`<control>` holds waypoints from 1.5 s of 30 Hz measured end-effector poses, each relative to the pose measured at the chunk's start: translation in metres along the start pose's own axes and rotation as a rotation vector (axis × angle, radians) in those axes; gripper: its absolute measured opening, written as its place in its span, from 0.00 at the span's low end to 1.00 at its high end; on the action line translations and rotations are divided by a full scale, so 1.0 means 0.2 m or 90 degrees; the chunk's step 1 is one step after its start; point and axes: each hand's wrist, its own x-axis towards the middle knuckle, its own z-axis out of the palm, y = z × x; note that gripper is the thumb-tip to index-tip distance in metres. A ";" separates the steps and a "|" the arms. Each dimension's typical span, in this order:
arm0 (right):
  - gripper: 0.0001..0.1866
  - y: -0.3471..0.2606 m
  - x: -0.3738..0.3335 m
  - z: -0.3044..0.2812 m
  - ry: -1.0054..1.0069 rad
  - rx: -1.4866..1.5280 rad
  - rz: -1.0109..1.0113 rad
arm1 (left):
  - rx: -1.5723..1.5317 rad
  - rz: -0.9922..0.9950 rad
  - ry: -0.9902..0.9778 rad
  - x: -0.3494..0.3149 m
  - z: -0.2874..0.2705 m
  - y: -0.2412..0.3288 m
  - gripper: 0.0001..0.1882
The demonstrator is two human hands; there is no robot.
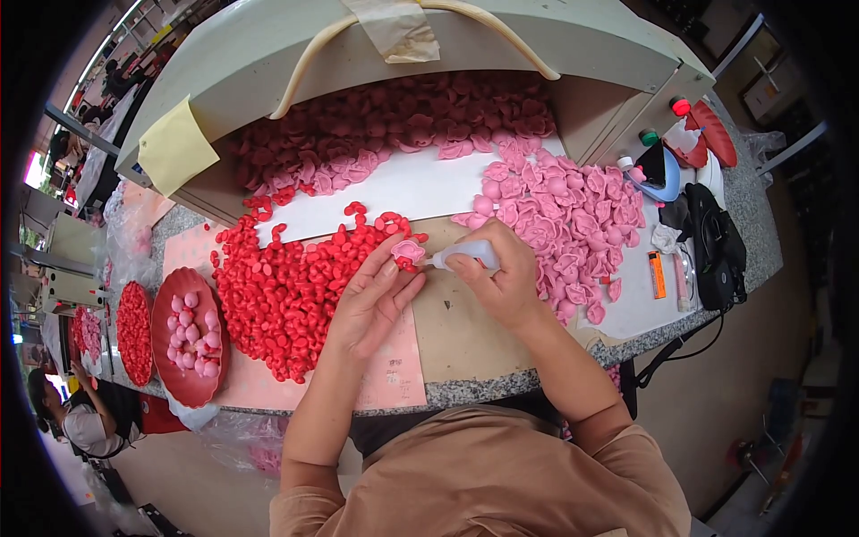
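left hand [374, 300] pinched pink piece [407, 251] at fingertips | right hand [497, 277] gripped small glue bottle [467, 256], nozzle touching piece | both above bench [465, 391], beside red pieces [286, 291]

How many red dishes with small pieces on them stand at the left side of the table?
2. One red dish holds pink pieces beside the red pile; a second red dish with red pieces lies just left of it. More may be hidden farther left.

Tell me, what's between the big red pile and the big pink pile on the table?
The person's hands: the left hand holds a small pink piece, and the right hand holds a small squeeze bottle to it, in the head view.
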 end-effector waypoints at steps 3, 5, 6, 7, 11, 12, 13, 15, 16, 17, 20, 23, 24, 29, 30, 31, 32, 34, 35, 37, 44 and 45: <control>0.11 0.00 0.00 0.00 0.003 -0.007 -0.003 | 0.002 -0.001 0.005 0.00 0.00 0.00 0.24; 0.11 0.00 0.00 0.00 0.003 -0.011 -0.007 | 0.004 -0.001 0.006 0.00 0.00 0.00 0.24; 0.11 0.00 0.00 0.00 0.000 -0.010 -0.009 | 0.003 -0.001 0.006 0.00 0.00 0.00 0.24; 0.11 0.00 0.00 0.00 -0.003 -0.009 -0.011 | 0.001 -0.002 0.005 0.00 0.00 0.00 0.24; 0.11 -0.01 0.01 0.00 -0.002 -0.014 -0.006 | 0.003 0.004 -0.001 0.00 -0.01 0.00 0.24; 0.11 -0.01 0.01 -0.01 0.000 -0.014 -0.017 | 0.000 0.001 -0.002 0.00 -0.01 -0.01 0.24; 0.11 0.00 0.01 -0.01 0.002 -0.016 -0.028 | -0.004 -0.001 -0.003 0.00 -0.02 -0.01 0.24; 0.11 0.02 0.00 -0.03 0.029 0.075 0.081 | -0.008 -0.003 -0.006 0.01 -0.01 0.00 0.24; 0.10 0.03 -0.01 -0.04 0.056 0.170 0.188 | -0.010 -0.003 -0.007 0.01 -0.01 0.00 0.24; 0.10 0.05 0.00 -0.07 0.057 0.162 0.188 | -0.017 0.000 -0.002 0.01 -0.01 -0.01 0.24; 0.06 0.05 0.02 -0.21 0.136 0.508 0.290 | -0.033 0.004 -0.006 -0.01 -0.04 0.01 0.23; 0.09 0.03 0.00 -0.31 0.105 0.373 0.295 | -0.058 0.002 -0.004 -0.02 -0.05 0.02 0.23; 0.13 0.05 -0.01 -0.33 0.080 0.331 0.280 | -0.064 0.001 -0.005 -0.02 -0.04 0.02 0.23; 0.11 0.04 0.00 -0.33 -0.064 -0.109 0.220 | -0.054 0.014 0.011 -0.03 -0.02 0.04 0.23; 0.11 0.04 0.01 -0.30 -0.111 -0.268 0.084 | -0.056 0.017 0.010 -0.02 -0.03 0.04 0.23; 0.11 0.03 0.02 -0.27 -0.113 -0.268 0.081 | -0.061 0.027 0.019 -0.02 -0.04 0.04 0.23; 0.11 0.03 0.03 -0.23 -0.112 -0.330 0.075 | -0.067 0.037 0.028 -0.02 -0.05 0.05 0.24; 0.11 0.01 0.04 -0.21 -0.114 -0.391 0.066 | -0.072 0.052 0.017 -0.02 -0.05 0.06 0.23; 0.12 0.00 0.05 -0.21 -0.153 -0.412 0.084 | -0.077 0.068 0.009 -0.02 -0.05 0.07 0.22; 0.13 0.00 0.05 -0.19 -0.200 -0.432 0.097 | -0.090 0.079 0.025 -0.02 -0.09 0.08 0.20; 0.11 0.03 -0.13 0.00 -0.287 -0.128 0.030 | -0.128 0.104 0.036 -0.01 -0.12 0.11 0.17; 0.12 0.02 -0.16 0.01 -0.297 -0.124 0.034 | -0.130 0.103 0.038 -0.01 -0.12 0.12 0.18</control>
